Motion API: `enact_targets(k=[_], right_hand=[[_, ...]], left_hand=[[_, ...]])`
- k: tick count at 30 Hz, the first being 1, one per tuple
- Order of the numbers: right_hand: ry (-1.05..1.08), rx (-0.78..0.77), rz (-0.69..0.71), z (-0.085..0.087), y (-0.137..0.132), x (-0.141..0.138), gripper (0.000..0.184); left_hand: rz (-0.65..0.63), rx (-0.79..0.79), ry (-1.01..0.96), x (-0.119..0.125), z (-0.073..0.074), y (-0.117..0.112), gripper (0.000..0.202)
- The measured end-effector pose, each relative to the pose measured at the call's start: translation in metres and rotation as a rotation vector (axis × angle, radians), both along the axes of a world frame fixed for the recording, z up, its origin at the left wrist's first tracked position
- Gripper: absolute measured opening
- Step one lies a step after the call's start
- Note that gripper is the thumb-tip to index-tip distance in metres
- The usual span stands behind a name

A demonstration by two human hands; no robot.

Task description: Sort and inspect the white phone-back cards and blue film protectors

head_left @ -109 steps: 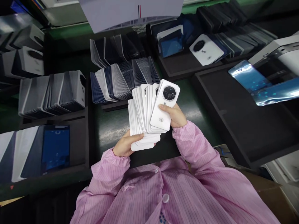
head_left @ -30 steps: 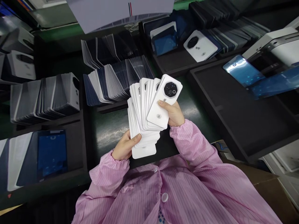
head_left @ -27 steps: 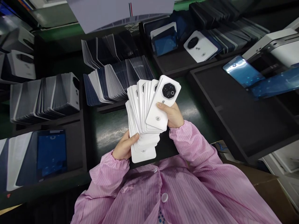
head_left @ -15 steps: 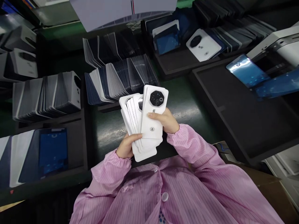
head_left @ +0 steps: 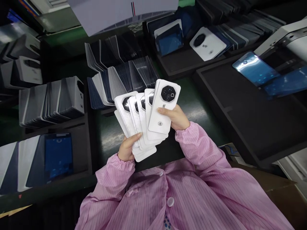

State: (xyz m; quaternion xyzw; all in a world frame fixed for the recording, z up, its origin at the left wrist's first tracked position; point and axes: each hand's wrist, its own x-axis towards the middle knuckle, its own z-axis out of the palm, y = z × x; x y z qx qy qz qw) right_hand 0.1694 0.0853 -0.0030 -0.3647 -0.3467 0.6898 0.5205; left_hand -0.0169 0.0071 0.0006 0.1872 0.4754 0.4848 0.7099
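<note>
Between my hands, several thin white phone back covers (head_left: 130, 123) are spread like a fan, each with a dark octagonal camera area near its top. My left hand (head_left: 129, 147) is closed on the lower left of the fan, its thumb lying across the faces and its other fingers hidden behind. At the right side, my right hand (head_left: 178, 117) pinches the frontmost white cover (head_left: 157, 119) and those just behind it, with the thumb on its face. The lower ends of the covers overlap. Just beyond the fan stand rows of dark, grey and white covers (head_left: 122, 78).
More upright covers fill a rack (head_left: 51, 102) at the left, above a tray holding a blue-filmed panel (head_left: 59, 156). To the right lies a black tray (head_left: 230, 111) with blue-filmed panels (head_left: 255, 70) at its far end. A white cover (head_left: 208, 43) leans in another tray farther back.
The fan has spread wider, showing more of the camera areas. My right hand has moved up and right with the front covers; my left hand has shifted slightly left.
</note>
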Motion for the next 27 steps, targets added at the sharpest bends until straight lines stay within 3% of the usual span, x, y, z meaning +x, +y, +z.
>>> enact_targets(k=[8, 14, 21, 27], right_hand=[[0.072, 0.059, -0.043, 0.0051, 0.0040, 0.0057, 0.042], [0.068, 0.063, -0.097, 0.0029, 0.0065, 0.0070, 0.046], [0.070, 0.047, -0.008, 0.0012, 0.0033, 0.0019, 0.054], [0.080, 0.049, 0.013, -0.0003, 0.0023, 0.0000, 0.055]], left_hand=[[0.064, -0.055, -0.081, -0.0041, 0.0078, 0.0040, 0.066], [-0.018, 0.012, -0.077, -0.0023, 0.0037, 0.0013, 0.058], [-0.012, -0.021, 0.023, -0.0026, 0.0010, -0.0014, 0.066], [-0.005, -0.076, -0.007, -0.0036, 0.0023, 0.0008, 0.067]])
